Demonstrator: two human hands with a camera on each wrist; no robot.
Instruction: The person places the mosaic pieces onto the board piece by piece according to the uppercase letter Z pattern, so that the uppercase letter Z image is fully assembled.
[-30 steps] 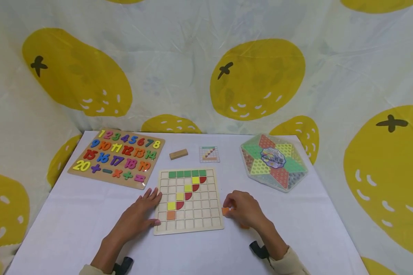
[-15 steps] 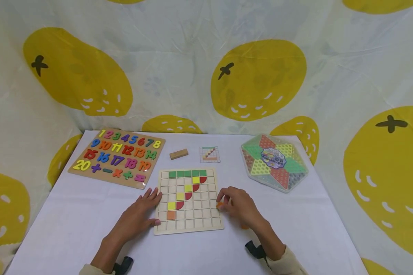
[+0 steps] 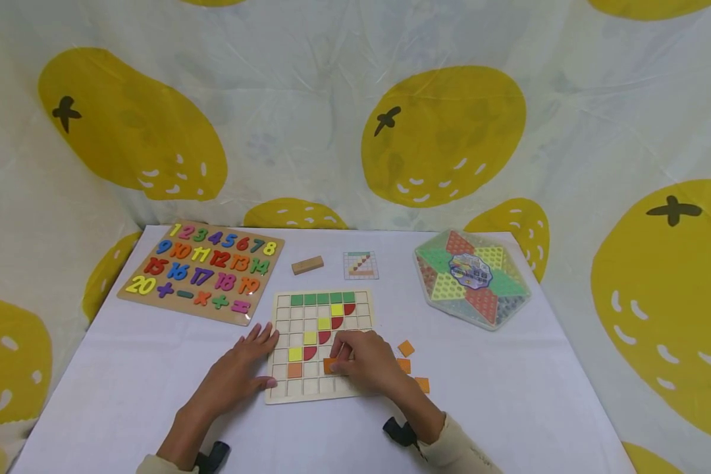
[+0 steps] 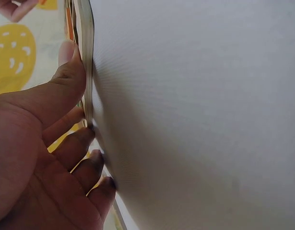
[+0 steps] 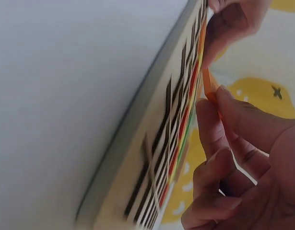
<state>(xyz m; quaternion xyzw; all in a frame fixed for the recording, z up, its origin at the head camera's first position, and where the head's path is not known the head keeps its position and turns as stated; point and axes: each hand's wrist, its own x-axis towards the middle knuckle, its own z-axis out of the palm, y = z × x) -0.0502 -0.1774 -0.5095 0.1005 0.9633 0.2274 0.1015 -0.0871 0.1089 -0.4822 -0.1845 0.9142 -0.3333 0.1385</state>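
My right hand point(image 3: 367, 361) pinches an orange square tile point(image 3: 329, 365) between thumb and fingers, close over the gridded wooden board point(image 3: 311, 386). In the right wrist view, this tile stands tilted at the fingertips beside the board's face. Another orange tile point(image 3: 295, 370) sits in a cell at the board's lower left. Yellow squares point(image 3: 311, 338) and red quarter-rounds point(image 3: 324, 338) climb diagonally to a green row point(image 3: 322, 299) at the top. My left hand point(image 3: 237, 365) rests with spread fingers at the board's left edge; the left wrist view shows its thumb and fingertips against that edge.
Several loose orange tiles, one of them a tilted square point(image 3: 405, 347), lie right of the board. Behind it are a small wooden block point(image 3: 307, 265) and a pattern card point(image 3: 361, 266). A number puzzle board point(image 3: 195, 276) is at back left, a hexagonal game box point(image 3: 473, 279) at back right.
My right hand has picked up an orange tile from the right of the board and carried it left over the grid. My left hand has stayed in place.
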